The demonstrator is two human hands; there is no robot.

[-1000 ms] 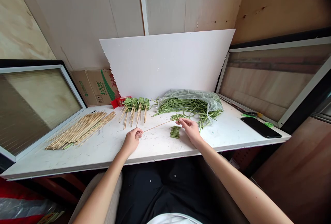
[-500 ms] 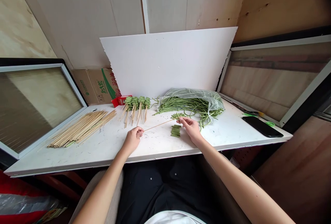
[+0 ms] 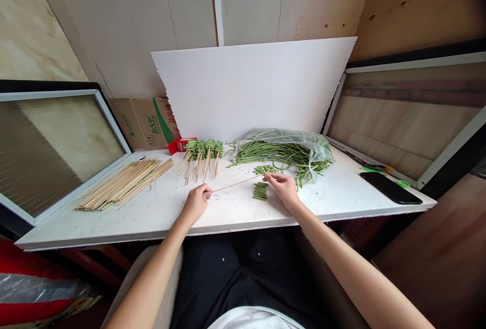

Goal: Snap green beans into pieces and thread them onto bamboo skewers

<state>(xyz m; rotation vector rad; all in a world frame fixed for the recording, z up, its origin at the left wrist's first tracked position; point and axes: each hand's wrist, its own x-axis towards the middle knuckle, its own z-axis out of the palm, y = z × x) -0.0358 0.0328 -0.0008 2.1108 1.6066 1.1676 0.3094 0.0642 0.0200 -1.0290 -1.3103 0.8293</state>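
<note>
A thin wooden skewer point(image 3: 236, 183) stretches between my two hands, low over the white table. My left hand point(image 3: 196, 202) is closed round its left end. The fingertips of my right hand point(image 3: 283, 189) pinch the other end; whether a bean piece is also between them, I cannot tell. Just left of my right hand lies a short row of cut green bean pieces point(image 3: 260, 191). Behind its fingers is a small heap of bean scraps point(image 3: 265, 169). Several skewers threaded with green bean pieces point(image 3: 205, 148) rest farther back on the left.
Loose bamboo skewers point(image 3: 125, 183) lie in a pile on the table's left. A clear plastic bag of long green beans point(image 3: 279, 148) sits at the back. At right are a black phone point(image 3: 390, 187) and a green ring-like item point(image 3: 402, 183). A white board point(image 3: 250, 91) stands behind.
The view has shifted slightly, so the table and its things appear a little to the right. Both hands keep the same hold on the skewer.
</note>
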